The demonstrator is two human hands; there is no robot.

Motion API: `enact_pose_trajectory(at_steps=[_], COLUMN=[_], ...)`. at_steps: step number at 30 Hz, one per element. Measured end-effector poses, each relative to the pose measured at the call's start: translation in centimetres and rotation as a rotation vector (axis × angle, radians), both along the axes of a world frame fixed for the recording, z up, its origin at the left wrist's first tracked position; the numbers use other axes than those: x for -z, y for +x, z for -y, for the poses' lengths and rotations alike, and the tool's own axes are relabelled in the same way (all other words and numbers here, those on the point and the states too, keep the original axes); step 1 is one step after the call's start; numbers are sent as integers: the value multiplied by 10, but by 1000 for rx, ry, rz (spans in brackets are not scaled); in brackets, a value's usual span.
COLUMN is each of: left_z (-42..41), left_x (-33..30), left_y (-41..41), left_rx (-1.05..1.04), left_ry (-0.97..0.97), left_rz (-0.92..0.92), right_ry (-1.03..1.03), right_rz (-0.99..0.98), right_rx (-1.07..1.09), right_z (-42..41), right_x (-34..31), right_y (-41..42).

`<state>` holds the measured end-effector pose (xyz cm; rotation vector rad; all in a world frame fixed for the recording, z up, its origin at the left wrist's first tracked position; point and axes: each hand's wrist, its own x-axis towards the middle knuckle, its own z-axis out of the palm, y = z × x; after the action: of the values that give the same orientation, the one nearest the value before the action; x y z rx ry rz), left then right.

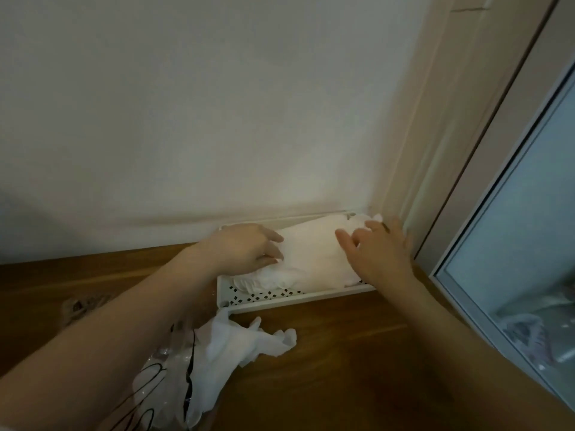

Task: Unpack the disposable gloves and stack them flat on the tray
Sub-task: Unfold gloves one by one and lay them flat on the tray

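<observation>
Gloves point(314, 253) lengthwise along tray point(298, 298), flat.

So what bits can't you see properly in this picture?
- How many gloves lie in the stack on the tray: the left hand and right hand cover its ends, and the white layers blur together.
- The clear plastic bag: cut off by the bottom edge and partly behind the left forearm, so its print is unreadable.
- The loose gloves on the table: bunched, count unclear.
</observation>
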<state>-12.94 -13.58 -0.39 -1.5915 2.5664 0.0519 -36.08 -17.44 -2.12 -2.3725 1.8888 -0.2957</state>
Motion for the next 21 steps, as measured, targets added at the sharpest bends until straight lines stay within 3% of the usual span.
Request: enact_pose_trajectory(at_steps=[2,3,6,10,13,18,21], left_z=[1,1,1,-1,-7,-14,-18], left_x=[4,5,10,17,20,30,15], left_y=[1,1,1,5,8,7,8], left_rx=[42,48,44,-32,-73,-267,-269], left_ry=[-65,-94,-163,-153,-79,205,262], left_rz=[131,178,284,323,270,-54,-160], right_ry=[-290,-329,-134,45,61,92,130], right_rz=[69,103,65,-208,-302,-246,-204], right_rx=[-51,-139,-395,-448,-461,-327,-181], right_z=[-3,-3,-1,16,33,49,42], right_x=[-3,-4,6,38,49,55,52], right_y=[15,24,52,57,38,3,6])
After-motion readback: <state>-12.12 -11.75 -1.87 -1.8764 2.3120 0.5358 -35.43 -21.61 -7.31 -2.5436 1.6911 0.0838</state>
